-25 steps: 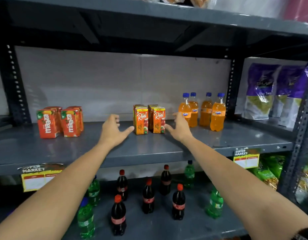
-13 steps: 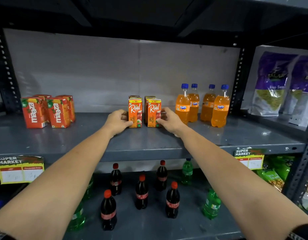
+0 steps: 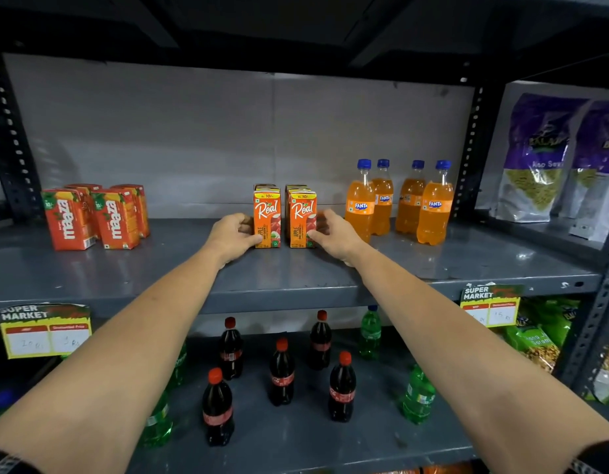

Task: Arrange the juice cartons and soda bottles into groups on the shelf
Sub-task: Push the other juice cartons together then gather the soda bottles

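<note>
Cartons first: I count at least four orange cardboard Real apple juice cartons mid-shelf, my left hand curled round their left flank, my right hand round the right. Four red cardboard Maaza cartons stand well apart to the left; four orange plastic Fanta bottles just beside, right. The grey metal shelf lies bare between groups and along its front edge. Below stand five dark cola bottles and green plastic bottles, some hidden by my arms.

Upright Real cartons beside Fanta bottles
</note>
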`<state>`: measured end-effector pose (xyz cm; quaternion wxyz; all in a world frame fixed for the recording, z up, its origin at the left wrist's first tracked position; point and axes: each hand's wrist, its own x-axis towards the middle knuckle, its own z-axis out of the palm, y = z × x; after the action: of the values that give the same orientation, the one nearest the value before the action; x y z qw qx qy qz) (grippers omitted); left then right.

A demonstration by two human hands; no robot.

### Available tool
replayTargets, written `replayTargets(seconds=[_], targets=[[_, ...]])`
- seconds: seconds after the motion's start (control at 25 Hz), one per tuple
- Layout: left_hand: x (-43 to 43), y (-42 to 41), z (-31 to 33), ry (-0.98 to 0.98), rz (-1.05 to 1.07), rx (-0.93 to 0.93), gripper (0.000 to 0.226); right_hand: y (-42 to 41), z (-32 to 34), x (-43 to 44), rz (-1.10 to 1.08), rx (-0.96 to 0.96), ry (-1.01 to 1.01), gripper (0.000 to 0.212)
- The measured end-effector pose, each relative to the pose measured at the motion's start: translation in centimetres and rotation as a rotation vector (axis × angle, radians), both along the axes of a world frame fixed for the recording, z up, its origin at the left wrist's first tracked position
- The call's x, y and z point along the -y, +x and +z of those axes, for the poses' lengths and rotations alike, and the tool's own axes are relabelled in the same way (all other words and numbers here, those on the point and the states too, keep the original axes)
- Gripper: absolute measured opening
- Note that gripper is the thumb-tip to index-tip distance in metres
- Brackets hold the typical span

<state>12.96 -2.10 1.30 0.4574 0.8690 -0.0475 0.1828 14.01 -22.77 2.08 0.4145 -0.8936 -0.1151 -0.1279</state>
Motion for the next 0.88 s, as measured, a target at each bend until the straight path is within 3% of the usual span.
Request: replayTargets(seconds=[0.16, 0.32, 0.6, 0.88], targets=[[0.1, -0.8, -0.1, 0.116, 0.135, 0.116, 0.062, -1.3, 0.0, 0.3, -0.082, 0.176, -0.042, 0.057], [0.6, -3.3, 0.0, 0.244, 0.285, 0.383, 0.049, -3.1, -0.3, 1.8, -0.162, 0.3, -0.087, 0.05], [6.3, -6.0, 0.0, 0.311, 0.103, 0.548, 0.039, -5.8, -0.9, 9.4, -0.28, 0.26, 0.062, 0.036], [13.3, -3.3, -0.2, 0.202, -0.006, 0.485, 0.044, -5.0, -0.5, 17.2, -0.444, 0.238, 0.247, 0.045]])
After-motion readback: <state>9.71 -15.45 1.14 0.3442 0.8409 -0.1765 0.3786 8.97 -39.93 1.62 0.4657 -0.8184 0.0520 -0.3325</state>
